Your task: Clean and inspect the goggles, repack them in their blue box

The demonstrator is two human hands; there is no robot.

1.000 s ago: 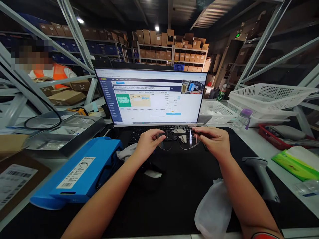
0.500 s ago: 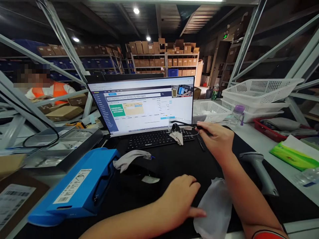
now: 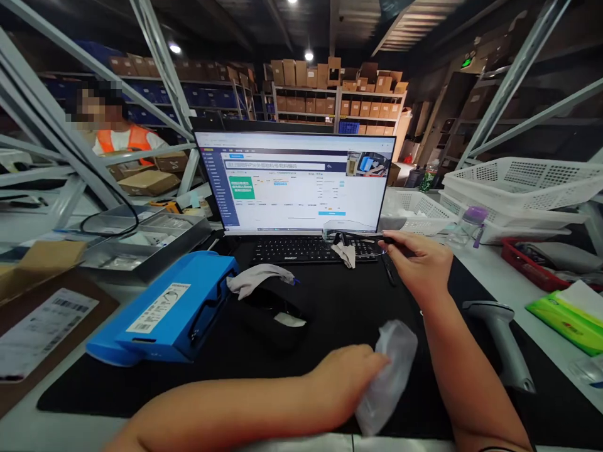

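My right hand (image 3: 421,263) pinches one dark arm of a pair of clear-lensed glasses (image 3: 365,240), held in front of the keyboard. A crumpled pale tag (image 3: 346,255) hangs by the glasses' nose piece. Low in the middle, my left hand (image 3: 346,376) is closed on the edge of a translucent plastic bag (image 3: 396,361), lifted off the black mat. To the left lies a blue box (image 3: 164,314) with a white label. A grey fabric strip (image 3: 259,276) rests beside it, near a dark glossy item (image 3: 268,304) that I cannot make out.
A monitor (image 3: 292,188) stands behind the keyboard (image 3: 301,250). On the right are a barcode scanner (image 3: 502,342), a green tissue pack (image 3: 565,320) and white baskets (image 3: 513,188). Grey trays (image 3: 151,254) and an open carton (image 3: 51,314) sit left; a co-worker (image 3: 125,138) is beyond.
My left hand has closed on the plastic bag and raised it from the mat. My right hand still holds the glasses at the keyboard. The view has shifted.
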